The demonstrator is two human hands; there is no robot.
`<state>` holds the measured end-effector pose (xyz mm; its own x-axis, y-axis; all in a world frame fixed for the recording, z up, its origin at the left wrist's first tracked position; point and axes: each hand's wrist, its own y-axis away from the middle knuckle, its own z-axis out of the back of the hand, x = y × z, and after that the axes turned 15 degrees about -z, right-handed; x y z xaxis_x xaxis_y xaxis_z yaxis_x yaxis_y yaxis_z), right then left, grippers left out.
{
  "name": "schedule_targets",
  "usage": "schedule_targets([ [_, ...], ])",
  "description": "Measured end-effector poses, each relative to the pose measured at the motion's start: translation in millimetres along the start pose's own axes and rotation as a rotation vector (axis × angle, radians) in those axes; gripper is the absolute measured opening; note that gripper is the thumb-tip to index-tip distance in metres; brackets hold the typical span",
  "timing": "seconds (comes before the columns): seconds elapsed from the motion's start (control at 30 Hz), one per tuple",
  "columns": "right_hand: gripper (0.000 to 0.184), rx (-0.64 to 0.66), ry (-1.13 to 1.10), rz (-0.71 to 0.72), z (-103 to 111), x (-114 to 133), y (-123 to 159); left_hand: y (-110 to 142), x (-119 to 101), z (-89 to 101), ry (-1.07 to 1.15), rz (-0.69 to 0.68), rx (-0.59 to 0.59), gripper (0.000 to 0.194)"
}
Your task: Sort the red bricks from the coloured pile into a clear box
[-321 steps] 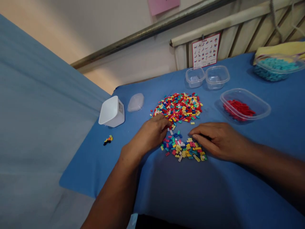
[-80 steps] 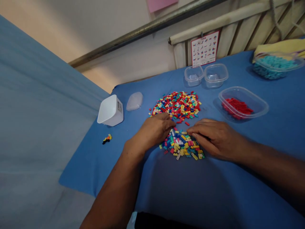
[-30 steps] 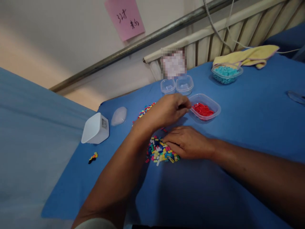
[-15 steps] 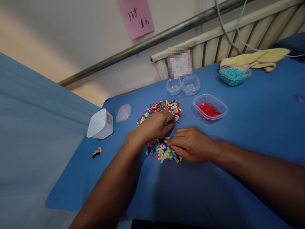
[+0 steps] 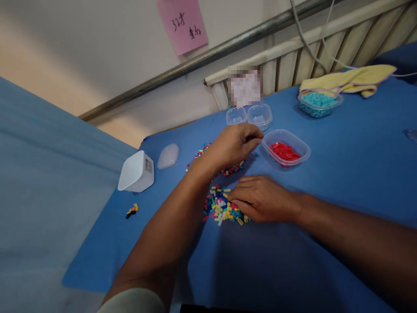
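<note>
My left hand (image 5: 235, 142) hovers over the far pile of small mixed-colour bricks (image 5: 230, 168), its fingers pinched together near the rim of a clear tub (image 5: 301, 148) holding red bricks (image 5: 284, 151). What the fingers pinch is too small to make out. My right hand (image 5: 264, 200) lies palm down, fingers together, on the right edge of the nearer pile of mixed bricks (image 5: 220, 208) on the blue cloth (image 5: 342, 182).
Two small clear tubs (image 5: 250, 116) stand behind the piles. A tub of turquoise bricks (image 5: 318, 102) and a yellow cloth (image 5: 348, 81) sit far right. A white box (image 5: 137, 172), a clear lid (image 5: 168, 156) and a tiny brick cluster (image 5: 132, 210) lie left.
My left hand has lifted off the far pile and moved right toward the tub of red bricks, as it did a second ago. My right hand has stayed on the near pile.
</note>
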<state>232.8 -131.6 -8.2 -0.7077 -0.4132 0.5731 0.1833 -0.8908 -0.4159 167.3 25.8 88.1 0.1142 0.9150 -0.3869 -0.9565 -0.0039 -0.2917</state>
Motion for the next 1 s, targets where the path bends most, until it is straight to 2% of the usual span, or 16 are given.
schedule_targets([
  [0.07,0.021,-0.002,-0.004,0.007,-0.4,0.0,-0.4,20.1,9.4,4.8,-0.094,0.040,0.053,0.018],
  [0.17,0.021,-0.003,-0.001,-0.003,-1.3,-0.8,-0.6,53.9,16.8,4.7,-0.175,0.015,0.211,0.017],
  [0.23,0.021,0.000,0.005,-0.004,-2.0,-1.6,-0.3,74.9,18.1,2.4,-0.210,0.020,0.257,0.019],
  [0.37,0.021,-0.013,0.002,0.003,-3.2,-2.6,0.7,108.7,18.9,4.1,-0.243,0.092,0.191,0.019],
  [0.47,0.020,-0.007,0.006,-0.007,-2.8,-2.0,1.5,124.8,17.3,9.3,-0.274,0.170,0.140,0.018],
  [0.73,0.017,-0.003,-0.013,-0.010,1.7,1.4,2.3,139.0,0.8,6.6,-0.196,0.196,0.157,0.018],
  [0.8,0.017,0.006,-0.014,-0.014,2.4,1.9,2.2,138.3,-1.3,4.8,-0.212,0.215,0.123,0.019],
  [0.9,0.017,0.013,-0.031,-0.017,2.8,2.3,2.5,135.1,-3.3,2.1,-0.227,0.169,0.053,0.029],
  [1.0,0.017,0.010,-0.047,-0.017,2.3,2.1,3.1,133.6,-5.3,0.6,-0.171,0.138,0.086,0.036],
])
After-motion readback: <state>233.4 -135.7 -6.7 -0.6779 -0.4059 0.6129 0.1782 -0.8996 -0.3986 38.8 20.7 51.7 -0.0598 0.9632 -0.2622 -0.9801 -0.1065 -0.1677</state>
